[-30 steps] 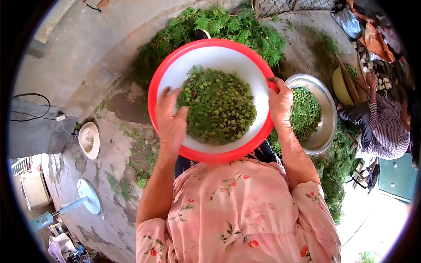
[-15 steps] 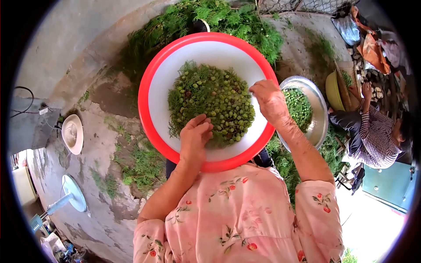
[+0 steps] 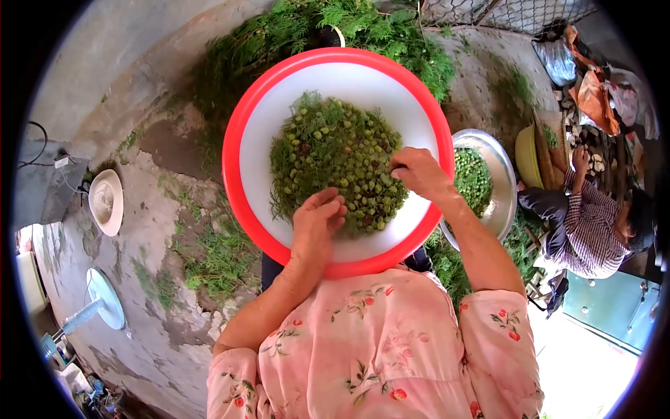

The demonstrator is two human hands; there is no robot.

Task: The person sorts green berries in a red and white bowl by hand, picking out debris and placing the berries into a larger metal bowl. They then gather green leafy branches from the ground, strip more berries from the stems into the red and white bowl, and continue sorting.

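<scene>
Whoever's wearing the camera has on a light pink top. It's thin, loose-looking fabric, printed all over with little sprigs: small red berries or buds on green leaves, plus some paler pink blooms that nearly fade into the cloth. It has short sleeves in the same print, and the left sleeve and right sleeve both end up by the elbow with a soft, slightly wavy hem. The forearms are bare from there down. The left hand and right hand are bare too.
</scene>
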